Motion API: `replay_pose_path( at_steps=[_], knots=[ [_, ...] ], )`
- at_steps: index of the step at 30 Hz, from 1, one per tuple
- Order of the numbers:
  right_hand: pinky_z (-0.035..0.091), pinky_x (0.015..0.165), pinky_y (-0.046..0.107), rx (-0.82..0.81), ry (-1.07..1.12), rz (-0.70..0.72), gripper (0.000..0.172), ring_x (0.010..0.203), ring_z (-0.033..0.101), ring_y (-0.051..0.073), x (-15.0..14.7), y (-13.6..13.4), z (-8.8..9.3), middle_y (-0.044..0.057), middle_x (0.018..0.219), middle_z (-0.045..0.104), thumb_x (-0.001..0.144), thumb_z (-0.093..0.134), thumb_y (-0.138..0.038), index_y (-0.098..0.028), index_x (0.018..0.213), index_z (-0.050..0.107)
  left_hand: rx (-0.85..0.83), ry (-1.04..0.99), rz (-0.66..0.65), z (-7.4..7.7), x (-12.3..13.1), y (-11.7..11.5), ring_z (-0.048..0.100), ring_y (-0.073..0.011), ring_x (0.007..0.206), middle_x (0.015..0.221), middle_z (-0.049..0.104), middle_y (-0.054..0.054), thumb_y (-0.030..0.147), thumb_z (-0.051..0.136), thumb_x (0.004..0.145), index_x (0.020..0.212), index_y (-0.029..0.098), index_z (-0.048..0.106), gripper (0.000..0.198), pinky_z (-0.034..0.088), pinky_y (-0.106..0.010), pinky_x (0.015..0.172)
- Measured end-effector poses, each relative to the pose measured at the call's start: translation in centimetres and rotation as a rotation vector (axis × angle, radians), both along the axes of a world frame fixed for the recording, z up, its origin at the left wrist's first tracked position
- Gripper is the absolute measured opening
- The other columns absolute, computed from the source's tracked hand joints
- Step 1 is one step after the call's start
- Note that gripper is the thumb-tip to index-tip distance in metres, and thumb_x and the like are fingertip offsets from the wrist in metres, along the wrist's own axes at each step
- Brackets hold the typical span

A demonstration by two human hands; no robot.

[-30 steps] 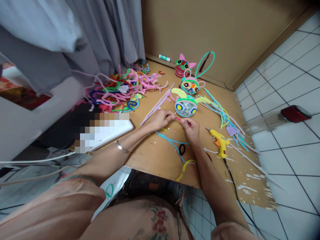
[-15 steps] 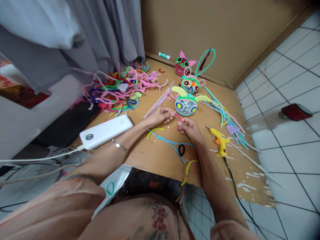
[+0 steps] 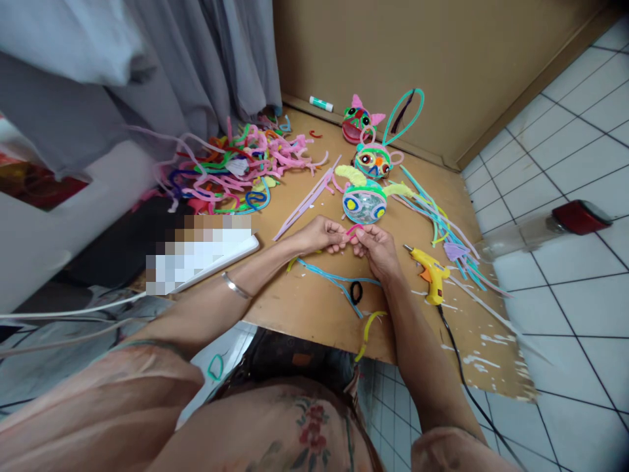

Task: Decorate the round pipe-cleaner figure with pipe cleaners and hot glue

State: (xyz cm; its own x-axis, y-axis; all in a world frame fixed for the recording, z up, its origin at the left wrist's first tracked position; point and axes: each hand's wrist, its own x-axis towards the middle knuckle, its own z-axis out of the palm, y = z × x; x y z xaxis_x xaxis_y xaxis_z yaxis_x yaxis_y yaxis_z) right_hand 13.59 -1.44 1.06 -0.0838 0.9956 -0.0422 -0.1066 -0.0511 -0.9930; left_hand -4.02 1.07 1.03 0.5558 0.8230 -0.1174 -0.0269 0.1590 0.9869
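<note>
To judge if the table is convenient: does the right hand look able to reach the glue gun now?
Probably yes: the glue gun lies on the table just right of the right hand, and nothing visible stands between them. But that hand is holding a pink strip.
</note>
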Motion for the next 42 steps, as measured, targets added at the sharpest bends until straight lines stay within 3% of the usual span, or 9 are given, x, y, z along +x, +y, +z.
replay_pose_path(
  at_steps=[8,14,22,26,30,34,36,39,42],
  knots=[
    [0.034,0.042,0.019,0.046,-0.007,-0.040,0.034,0.044,0.051,0.006,-0.4,0.0,-0.5,-0.002,0.062,0.067,0.063,0.080,-0.048,-0.020,0.071,0.061,-0.061,0.052,0.015,0.1,0.3,0.1,0.054,-0.0049,0.050,0.060,0.064,-0.001,0.025,0.077,0.070,0.071,0.009,0.066,0.019,0.042,-0.016,0.049],
    [0.024,0.040,0.019,-0.005,0.092,-0.046,0.022,0.040,0.038,0.003,-0.4,0.1,-0.5,-0.007,0.052,0.056,0.063,0.077,-0.031,-0.020,0.068,0.060,0.100,0.109,-0.030,0.4,0.1,-0.2,0.040,-0.0021,0.042,0.047,0.049,0.005,0.022,0.068,0.073,0.058,0.012,0.057,0.021,0.030,-0.015,0.044],
    [0.035,0.048,0.020,-0.074,0.307,-0.077,0.020,0.048,0.044,0.006,-0.3,0.5,-0.5,-0.007,0.055,0.057,0.059,0.075,-0.023,-0.022,0.069,0.058,0.114,0.067,0.030,1.3,-0.2,-0.4,0.040,-0.0029,0.042,0.048,0.049,0.006,0.033,0.070,0.075,0.073,0.012,0.065,0.022,0.029,-0.016,0.045],
    [0.037,0.046,0.021,-0.090,0.232,-0.065,0.021,0.047,0.046,0.007,-0.4,0.6,-0.2,-0.007,0.056,0.057,0.062,0.075,-0.025,-0.023,0.070,0.055,0.068,0.031,0.051,0.9,-0.2,-0.1,0.042,-0.0033,0.041,0.048,0.051,0.005,0.029,0.069,0.074,0.071,0.011,0.064,0.019,0.031,-0.016,0.044],
    [0.037,0.043,0.020,-0.081,0.006,-0.039,0.026,0.046,0.048,0.006,0.7,0.2,2.2,-0.004,0.066,0.065,0.061,0.079,-0.033,-0.021,0.078,0.063,0.050,0.014,0.073,0.6,-0.2,0.1,0.042,-0.0031,0.040,0.047,0.052,0.005,0.020,0.066,0.074,0.069,0.011,0.063,0.010,0.032,-0.016,0.044],
    [0.039,0.045,0.020,0.077,-0.230,-0.211,0.030,0.050,0.051,0.007,3.0,-1.8,5.6,-0.003,0.067,0.066,0.062,0.078,-0.036,-0.021,0.086,0.068,0.021,0.042,0.109,0.8,0.1,0.0,0.043,-0.0035,0.039,0.045,0.052,0.005,0.014,0.063,0.075,0.066,0.011,0.060,0.010,0.033,-0.016,0.044],
    [0.039,0.047,0.021,0.160,-0.303,-0.332,0.026,0.050,0.050,0.008,4.2,-3.9,6.2,-0.003,0.065,0.065,0.066,0.076,-0.038,-0.021,0.083,0.068,0.029,0.037,0.112,0.9,0.2,-0.2,0.042,-0.0032,0.039,0.045,0.051,0.005,0.014,0.064,0.075,0.063,0.012,0.057,0.014,0.032,-0.016,0.044],
    [0.039,0.052,0.024,0.222,-0.420,-0.474,0.020,0.052,0.049,0.010,5.8,-7.8,5.1,-0.003,0.062,0.063,0.071,0.070,-0.040,-0.020,0.078,0.068,0.084,0.037,0.109,0.9,0.3,-0.7,0.041,-0.0028,0.039,0.044,0.049,0.006,0.016,0.065,0.075,0.061,0.013,0.055,0.017,0.030,-0.015,0.044],
    [0.041,0.059,0.027,0.198,-0.632,-0.489,0.016,0.058,0.052,0.013,6.8,-11.4,3.2,-0.001,0.066,0.065,0.073,0.066,-0.036,-0.020,0.075,0.068,0.176,0.073,0.117,0.7,0.4,-1.0,0.039,-0.0034,0.040,0.044,0.049,0.005,0.021,0.065,0.076,0.060,0.014,0.055,0.020,0.028,-0.017,0.043]
  ],
)
